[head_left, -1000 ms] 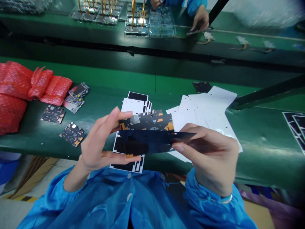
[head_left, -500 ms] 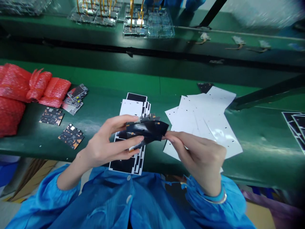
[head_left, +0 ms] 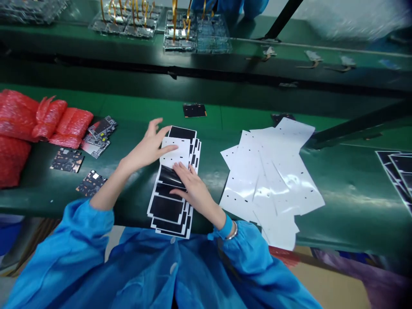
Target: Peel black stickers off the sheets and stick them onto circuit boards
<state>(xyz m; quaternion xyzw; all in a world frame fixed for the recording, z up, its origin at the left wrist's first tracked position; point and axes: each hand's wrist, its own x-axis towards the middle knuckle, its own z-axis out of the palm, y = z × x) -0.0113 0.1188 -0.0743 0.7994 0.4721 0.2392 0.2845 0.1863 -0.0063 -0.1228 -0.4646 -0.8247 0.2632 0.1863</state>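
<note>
My left hand (head_left: 146, 148) lies spread at the far end of a stack of white-backed sheets with black rectangular film pieces (head_left: 172, 206), its thumb across the white top sheet. My right hand (head_left: 193, 189) rests flat on the stack, its fingertips on a curled, glossy black film (head_left: 170, 177). Neither hand grips anything. A dark printed board (head_left: 195, 110) lies on the green bench beyond the stack. To the right spreads a loose pile of white perforated liner sheets (head_left: 270, 180).
Red bubble bags (head_left: 19, 116) lie at the left, with several dark printed boards (head_left: 67, 160) near them. More black-and-white sheets (head_left: 397, 169) sit at the right edge. Across a gap, a second green bench (head_left: 196, 45) holds clear trays of boards with orange flex strips.
Both hands have come down from holding a board and black film above the stack and now rest on the stack. A dark board now lies beyond it, and the white liners have shifted slightly.
</note>
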